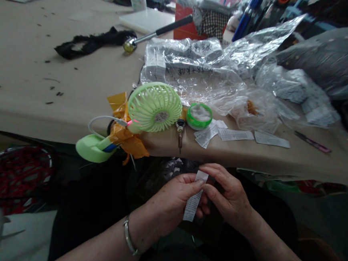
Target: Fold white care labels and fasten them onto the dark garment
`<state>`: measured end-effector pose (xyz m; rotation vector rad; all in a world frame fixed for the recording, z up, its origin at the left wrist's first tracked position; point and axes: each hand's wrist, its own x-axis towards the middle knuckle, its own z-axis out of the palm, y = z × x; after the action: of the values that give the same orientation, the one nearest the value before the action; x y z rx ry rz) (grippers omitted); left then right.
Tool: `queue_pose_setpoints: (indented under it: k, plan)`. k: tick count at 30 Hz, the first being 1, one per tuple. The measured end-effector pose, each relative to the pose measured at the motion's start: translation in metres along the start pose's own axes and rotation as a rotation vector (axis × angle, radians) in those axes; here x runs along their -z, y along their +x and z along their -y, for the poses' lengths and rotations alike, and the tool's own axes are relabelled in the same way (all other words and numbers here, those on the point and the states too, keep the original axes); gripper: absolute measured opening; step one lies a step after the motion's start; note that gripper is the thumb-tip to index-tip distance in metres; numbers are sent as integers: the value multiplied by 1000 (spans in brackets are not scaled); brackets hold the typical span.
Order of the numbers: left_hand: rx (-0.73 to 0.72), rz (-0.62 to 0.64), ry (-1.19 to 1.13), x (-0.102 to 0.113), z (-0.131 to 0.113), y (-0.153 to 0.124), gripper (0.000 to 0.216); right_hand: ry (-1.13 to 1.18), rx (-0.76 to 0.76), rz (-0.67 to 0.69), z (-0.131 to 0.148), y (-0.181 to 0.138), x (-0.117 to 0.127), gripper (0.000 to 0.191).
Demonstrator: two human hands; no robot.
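Note:
Below the table's front edge, my left hand [176, 197] pinches a narrow white printed label [192, 206] between thumb and fingers. My right hand [229, 193] is at the label's upper right, its index finger by the top end and its thumb by the side, with a gap between the two. Above the hands, a tool like a soldering iron [180, 137] points its metal tip over the table edge. More printed labels [236, 135] lie on the table beside a round green tub [199, 117] with white, fluffy-looking filling.
A light green fan [154, 107] is fixed at the table edge with orange tape [135, 143]. Behind it lie clear plastic bags [193, 71], a black cloth strip [93, 41] and a dark-handled metal tool [157, 32]. Small scissors or snips [313, 142] rest at the right.

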<state>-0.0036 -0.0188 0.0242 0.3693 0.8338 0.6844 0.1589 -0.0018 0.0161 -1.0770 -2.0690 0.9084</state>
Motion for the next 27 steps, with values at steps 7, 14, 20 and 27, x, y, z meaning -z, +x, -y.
queue_pose_setpoints:
  k: [7, 14, 20, 27]
  plan:
    - [-51, 0, 12, 2, -3, -3, 19, 331, -293, -69, 1, 4, -6, 26]
    - [-152, -102, 102, 0, -5, -12, 19, 740, -505, -15, 9, 24, -16, 19]
    - [-301, -190, 273, 2, -9, -16, 24, 736, -461, 10, 21, 37, -23, 16]
    - [-571, -356, 496, 19, -16, -19, 15, 581, -317, -69, 26, 53, -29, 7]
